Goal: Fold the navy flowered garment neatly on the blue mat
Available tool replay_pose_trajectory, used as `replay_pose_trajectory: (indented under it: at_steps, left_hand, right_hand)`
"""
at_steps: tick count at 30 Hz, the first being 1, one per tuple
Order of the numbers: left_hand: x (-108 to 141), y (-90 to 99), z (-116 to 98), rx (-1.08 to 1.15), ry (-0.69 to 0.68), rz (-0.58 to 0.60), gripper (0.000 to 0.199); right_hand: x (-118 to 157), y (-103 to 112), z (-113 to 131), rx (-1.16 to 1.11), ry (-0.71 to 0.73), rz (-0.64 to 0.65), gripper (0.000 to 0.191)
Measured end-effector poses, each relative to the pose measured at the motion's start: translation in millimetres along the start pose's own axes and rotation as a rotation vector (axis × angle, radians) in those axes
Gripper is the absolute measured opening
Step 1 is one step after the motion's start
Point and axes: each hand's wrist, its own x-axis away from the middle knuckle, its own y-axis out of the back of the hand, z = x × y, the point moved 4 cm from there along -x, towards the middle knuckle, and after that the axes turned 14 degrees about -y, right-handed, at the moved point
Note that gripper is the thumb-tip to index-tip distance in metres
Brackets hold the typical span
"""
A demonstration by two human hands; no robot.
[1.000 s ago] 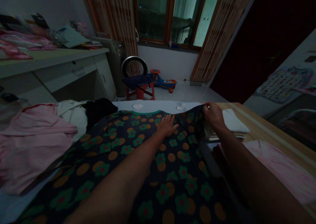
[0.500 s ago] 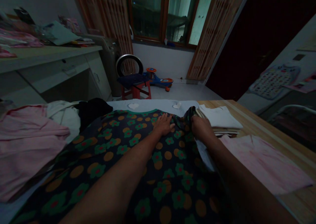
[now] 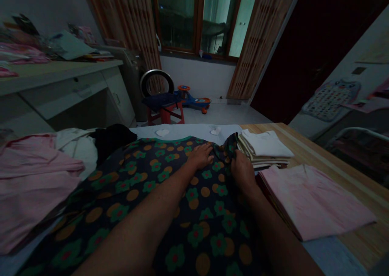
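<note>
A dark flowered shirt (image 3: pixel 158 166) with green flowers, mustard dots and a green neckline lies spread out before me. My left hand (image 3: pixel 200 156) rests flat on its upper part, fingers loosely stretched over the cloth. At the shirt's right edge, my right hand (image 3: pixel 242 168) is closed on a bunched piece of the same fabric and lifts it a little. Part of that fold is hidden behind the right hand and forearm.
Right of the shirt are a folded white garment stack (image 3: pixel 267 143) and a folded pink garment (image 3: pixel 316 201) on the wooden surface (image 3: pixel 343 166). Loose pink clothing (image 3: pixel 36 178), with white and black clothes (image 3: pixel 114 140), lies at left. Beyond stands a red stool (image 3: pixel 165 114).
My right hand has moved slightly left and inward with the gripped cloth, uncovering more of the pink stack. My left hand has stayed on the shirt. The view has shifted slightly.
</note>
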Motion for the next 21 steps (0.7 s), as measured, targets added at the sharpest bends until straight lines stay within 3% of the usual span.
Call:
replay_pose_trajectory:
  at_steps: [7, 11, 15, 18, 21]
  left_hand:
    - [-3, -3.5, 2, -0.009, 0.017, 0.047, 0.066]
    - [-11, 3.9, 0, 0.038, 0.074, 0.104, 0.063]
    - [-35, 23.0, -9, 0.066, 0.129, 0.086, 0.041]
    - [-57, 34.1, -23, 0.086, 0.138, 0.029, 0.04]
    - [-76, 33.3, -37, 0.147, 0.11, 0.023, 0.041]
  right_hand:
    - [21, 26, -17, -0.022, 0.004, -0.148, 0.035]
    - [25, 23, -29, 0.007, -0.038, -0.095, 0.039]
    - [29, 18, -36, 0.021, -0.087, -0.016, 0.044]
    - [32, 14, -38, -0.003, -0.09, -0.029, 0.046]
    - [35, 7, -39, -0.037, -0.111, -0.04, 0.045]
